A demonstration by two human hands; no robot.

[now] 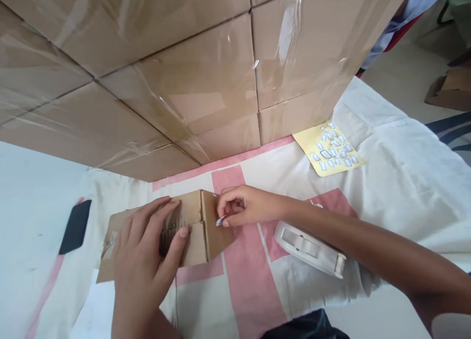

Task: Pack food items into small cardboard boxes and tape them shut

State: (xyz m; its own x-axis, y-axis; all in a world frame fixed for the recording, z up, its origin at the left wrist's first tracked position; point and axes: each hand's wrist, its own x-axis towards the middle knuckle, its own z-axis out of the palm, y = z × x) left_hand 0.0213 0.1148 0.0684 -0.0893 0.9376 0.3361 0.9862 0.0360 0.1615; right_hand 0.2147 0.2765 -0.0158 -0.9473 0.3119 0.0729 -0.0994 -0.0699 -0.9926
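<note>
- Carton [192, 248] is lying left of centre in the lower half of the frame — its right end, a flap or side panel, is angling toward the right hand [245, 206].
- The left hand [142, 255] is resting over the carton from the lower left, its fingers spreading across the top and pressing on it, the thumb lying apart from them beside a dark, ridged gap.
- The right hand is reaching in from the right edge, its fingers curling and pinching a small pale label [220, 221] between thumb and fingertips, just beside the carton's right end. Whether the label is touching the cardboard, I cannot tell.
- A yellow sheet [307, 142] is lying right of centre, bearing many small white labels with dark outlines.
- A white plastic dispenser [310, 249] is lying below the right forearm, lower right of centre, partly tucking under it.
- A flat dark object [75, 227] is lying at the left, well apart from the carton.
- A white paper [94, 304] is showing at the lower left, partly passing behind the left hand.
- A white and pink cloth [397, 192] is covering the worktop and wrinkling toward the right.
- Stacked boxes [176, 84], shining with clear tape or film, are filling the upper part of the frame.
</note>
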